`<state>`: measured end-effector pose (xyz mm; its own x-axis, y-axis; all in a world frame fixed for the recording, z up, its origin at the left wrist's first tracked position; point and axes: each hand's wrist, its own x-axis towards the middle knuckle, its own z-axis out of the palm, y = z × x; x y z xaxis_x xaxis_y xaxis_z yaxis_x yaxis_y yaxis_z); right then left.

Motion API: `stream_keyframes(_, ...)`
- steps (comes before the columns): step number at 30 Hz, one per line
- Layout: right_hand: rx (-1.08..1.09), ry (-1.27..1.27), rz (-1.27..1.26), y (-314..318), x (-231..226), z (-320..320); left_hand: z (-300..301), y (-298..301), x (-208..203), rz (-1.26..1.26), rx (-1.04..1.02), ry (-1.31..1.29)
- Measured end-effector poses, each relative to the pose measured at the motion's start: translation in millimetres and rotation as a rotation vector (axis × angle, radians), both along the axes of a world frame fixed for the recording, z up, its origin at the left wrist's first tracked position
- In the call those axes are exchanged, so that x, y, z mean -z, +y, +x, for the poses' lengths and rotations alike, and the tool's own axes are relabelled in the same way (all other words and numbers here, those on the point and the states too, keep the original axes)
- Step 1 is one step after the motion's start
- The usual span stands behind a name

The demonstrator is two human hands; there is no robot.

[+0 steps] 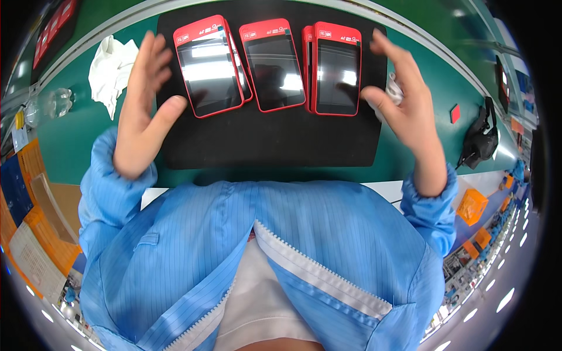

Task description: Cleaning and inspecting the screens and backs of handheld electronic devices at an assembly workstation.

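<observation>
- The left hand (143, 114) was at the upper left of the frame, just beside the left red device (209, 73); its thumb stood apart from its fingers, and it held nothing.
- The right hand (407, 96) was at the upper right, its thumb beside the right red device (337, 76); its fingers were spread from the thumb, and whether the thumb touched could not be told.
- The middle red device (272, 70) lay at the top centre, screen up, between the other two.
- Another red edge showed beneath both the left and right devices.
- All lay on a black mat (269, 146), over a green surface (70, 143).
- A white cloth (110, 67) lay at the upper left.
- A small red piece (455, 114) lay at the right.
</observation>
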<state>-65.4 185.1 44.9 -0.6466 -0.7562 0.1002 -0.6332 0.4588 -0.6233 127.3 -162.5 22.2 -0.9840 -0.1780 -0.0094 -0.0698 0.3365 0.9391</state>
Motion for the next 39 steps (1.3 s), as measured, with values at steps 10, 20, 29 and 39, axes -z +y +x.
stream_keyframes(10, 0.305, -0.622, -0.274, -21.0, 30.2, 49.6, -46.5, 29.9, -21.2, 0.231, -0.094, -0.43)
stream_keyframes(20, 0.244, -0.949, -0.186, -28.9, 14.8, 31.1, -51.4, 35.3, -42.4, 0.381, -0.098, -0.63)
stream_keyframes(29, 0.192, -0.721, -0.241, -30.1, 35.9, 31.4, -56.5, 54.6, -41.4, 0.396, 0.014, -0.6)
stream_keyframes(39, 0.248, -0.681, -0.277, -34.6, 42.5, 37.4, -87.1, 74.0, -39.2, 0.318, 0.015, -0.677)
